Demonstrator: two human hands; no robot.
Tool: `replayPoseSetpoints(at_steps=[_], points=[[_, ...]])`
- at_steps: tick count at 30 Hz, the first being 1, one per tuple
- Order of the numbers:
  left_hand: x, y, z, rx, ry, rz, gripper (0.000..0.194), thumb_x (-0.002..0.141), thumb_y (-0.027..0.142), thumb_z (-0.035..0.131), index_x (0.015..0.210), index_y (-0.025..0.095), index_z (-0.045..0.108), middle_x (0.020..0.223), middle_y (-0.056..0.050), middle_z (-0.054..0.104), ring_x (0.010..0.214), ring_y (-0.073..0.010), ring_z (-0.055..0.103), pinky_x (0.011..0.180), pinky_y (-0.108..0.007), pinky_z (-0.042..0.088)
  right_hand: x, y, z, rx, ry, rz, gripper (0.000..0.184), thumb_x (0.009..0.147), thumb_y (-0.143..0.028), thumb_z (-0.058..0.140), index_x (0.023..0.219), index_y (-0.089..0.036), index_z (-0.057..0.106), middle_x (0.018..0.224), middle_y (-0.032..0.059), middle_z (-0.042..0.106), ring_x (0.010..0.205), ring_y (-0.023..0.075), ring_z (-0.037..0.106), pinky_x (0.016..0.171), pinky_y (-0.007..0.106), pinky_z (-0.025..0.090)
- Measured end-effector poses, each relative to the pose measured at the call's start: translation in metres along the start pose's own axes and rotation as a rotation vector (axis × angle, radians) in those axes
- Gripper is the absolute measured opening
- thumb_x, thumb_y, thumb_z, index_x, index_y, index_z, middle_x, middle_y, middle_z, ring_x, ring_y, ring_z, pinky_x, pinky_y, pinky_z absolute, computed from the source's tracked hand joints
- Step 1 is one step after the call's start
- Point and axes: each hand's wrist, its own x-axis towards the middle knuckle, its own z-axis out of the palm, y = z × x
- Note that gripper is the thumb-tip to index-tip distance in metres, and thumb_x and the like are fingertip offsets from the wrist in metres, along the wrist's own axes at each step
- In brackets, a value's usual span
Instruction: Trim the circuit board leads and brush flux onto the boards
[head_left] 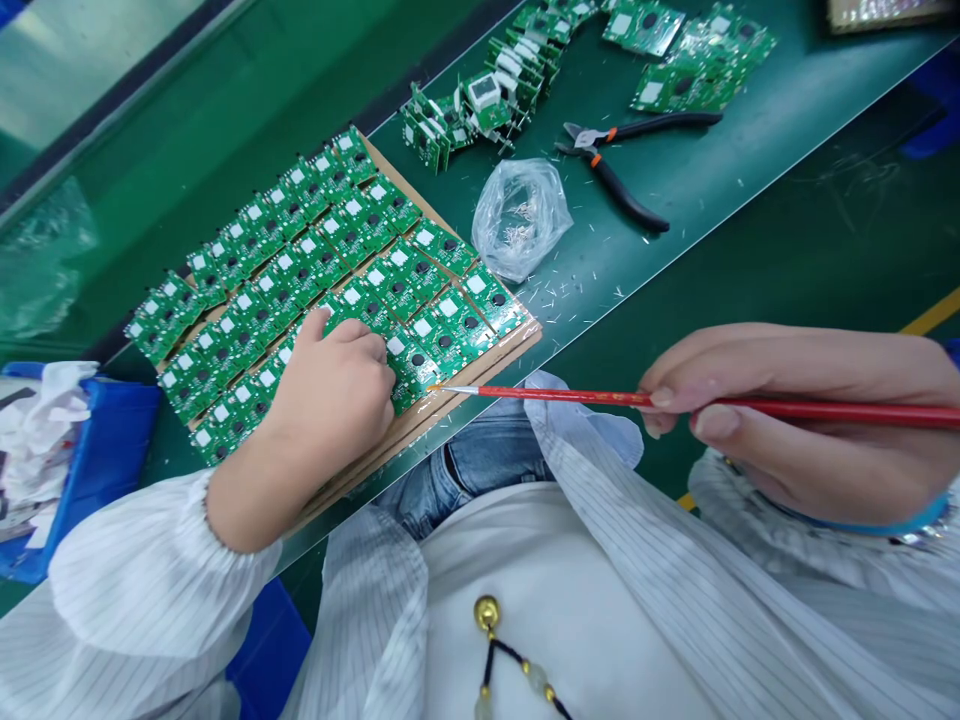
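Observation:
Many green circuit boards (259, 290) lie in tight rows on a flat cardboard sheet (420, 432), each with a white square and a dark round part. My left hand (334, 395) sits on the rows near the sheet's front edge, its curled fingers pressing on the boards. My right hand (795, 425) grips a red fine-tipped paintbrush (570, 396) by its long handle. The pale bristle tip reaches a board at the near corner of the rows, beside my left hand.
Side cutters with black and orange handles (622, 165) and a plastic bag of small pieces (520, 220) lie on the green bench mat, among white clippings. Heaps of green boards (480, 120) stand beyond. A blue bin (97, 450) holding white cloth sits at the left.

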Motion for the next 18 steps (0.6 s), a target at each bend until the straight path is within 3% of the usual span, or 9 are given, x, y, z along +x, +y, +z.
replayPoseSetpoints(at_steps=[6,12,18], points=[[-0.003,-0.003,0.001,-0.025,0.033,-0.008,0.027,0.074,0.017,0.047,0.057,0.020,0.067,0.069,-0.008,0.063,0.085,-0.0294,0.057,0.090,-0.056,0.035,-0.001,0.002,-0.001,0.009,0.011,-0.015,0.020,0.075,-0.004,0.061,0.081,-0.022,0.069,0.070,0.0014,0.065,0.064,0.0145,0.062,0.050,0.027,0.051],[-0.019,-0.002,0.000,-0.039,0.189,-0.079,0.032,0.080,0.022,0.047,0.058,0.022,0.070,0.069,-0.006,0.063,0.080,-0.0287,0.057,0.089,-0.060,0.036,-0.001,0.002,-0.002,0.015,0.031,0.001,0.021,0.074,-0.006,0.062,0.082,-0.023,0.071,0.070,0.0017,0.065,0.061,0.0153,0.062,0.048,0.028,0.050],[-0.029,0.007,0.001,-0.024,0.165,-0.089,0.030,0.082,0.024,0.048,0.066,0.021,0.073,0.071,-0.007,0.064,0.080,-0.0300,0.058,0.087,-0.061,0.038,-0.002,0.004,-0.003,0.008,0.008,-0.002,0.022,0.075,-0.006,0.062,0.084,-0.024,0.071,0.072,0.0019,0.065,0.064,0.0157,0.062,0.051,0.028,0.051]])
